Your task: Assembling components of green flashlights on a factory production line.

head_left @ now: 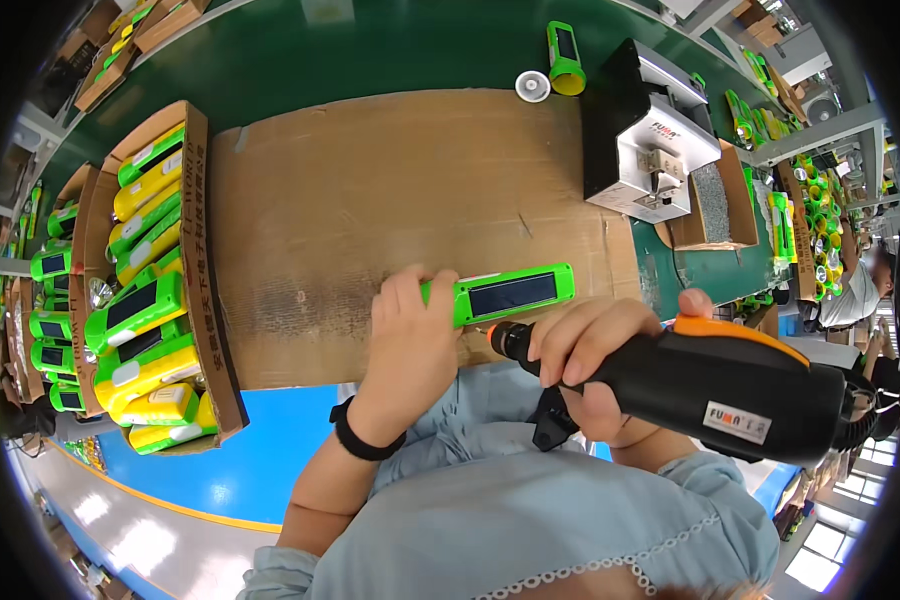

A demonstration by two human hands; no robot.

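A green flashlight with a dark solar panel on its side lies near the front edge of a cardboard sheet. My left hand is closed round its left end. In my right hand is a black electric screwdriver with an orange lever, held nearly level. Its tip points left and is close to the flashlight's lower edge, beside my left fingers. Whether the tip touches the flashlight, I cannot tell.
On the left stands a cardboard box packed with green and yellow flashlights. A black and white screw feeder stands at the back right, beside an open box. Near it are another green flashlight and a round silver reflector.
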